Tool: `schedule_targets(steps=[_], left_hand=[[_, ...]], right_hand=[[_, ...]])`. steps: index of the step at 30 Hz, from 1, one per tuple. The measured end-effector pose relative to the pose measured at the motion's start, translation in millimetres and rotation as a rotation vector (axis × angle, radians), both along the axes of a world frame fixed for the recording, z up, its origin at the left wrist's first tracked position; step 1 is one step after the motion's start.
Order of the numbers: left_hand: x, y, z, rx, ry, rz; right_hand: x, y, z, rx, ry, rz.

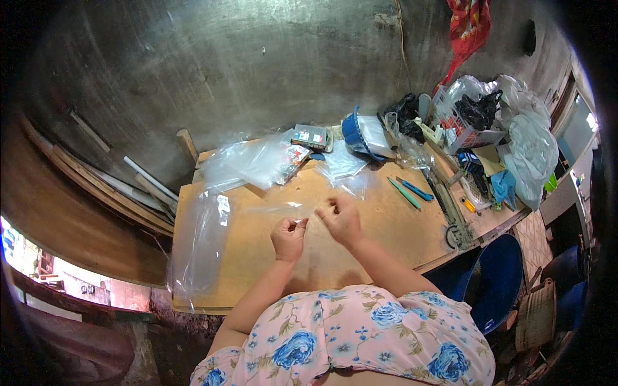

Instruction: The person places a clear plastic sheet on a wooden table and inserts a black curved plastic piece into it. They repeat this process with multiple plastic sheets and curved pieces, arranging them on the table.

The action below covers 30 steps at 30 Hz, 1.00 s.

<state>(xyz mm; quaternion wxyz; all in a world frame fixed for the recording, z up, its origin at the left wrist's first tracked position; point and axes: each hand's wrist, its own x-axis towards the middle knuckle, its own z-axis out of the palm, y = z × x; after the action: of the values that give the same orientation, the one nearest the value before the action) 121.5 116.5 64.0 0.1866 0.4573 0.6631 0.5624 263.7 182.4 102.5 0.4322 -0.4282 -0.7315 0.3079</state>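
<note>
Nearest, mid-counter: two hands, left hand and right hand, each grip pinched on one clear plastic bag. At 9 o'clock, a draped plastic sheet. Farther, at 1 o'clock, two teal tools; at 12, a pile of bags.

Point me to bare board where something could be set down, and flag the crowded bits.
Bare wooden board lies right of the right hand, up to the two teal tools. More lies along the near edge below the left hand. Crowded: clear plastic bags along the back, a long bag draped over the left edge, and the cluttered basket at the right.
</note>
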Motion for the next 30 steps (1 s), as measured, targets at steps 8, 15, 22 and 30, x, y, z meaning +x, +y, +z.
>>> schedule_targets(steps=[8,15,22,30], left_hand=[[-8,3,-1,0.057,-0.557,-0.27],[-27,3,8,-0.013,-0.51,-0.28],[-31,11,22,-0.121,-0.572,-0.258],[24,-10,32,0.07,0.138,-0.24]], right_hand=[[-6,24,-49,-0.251,0.13,0.153],[10,25,-23,-0.939,0.425,0.61],[-2,9,-22,-0.773,0.498,0.431],[-31,-22,-14,-0.503,0.738,0.103]])
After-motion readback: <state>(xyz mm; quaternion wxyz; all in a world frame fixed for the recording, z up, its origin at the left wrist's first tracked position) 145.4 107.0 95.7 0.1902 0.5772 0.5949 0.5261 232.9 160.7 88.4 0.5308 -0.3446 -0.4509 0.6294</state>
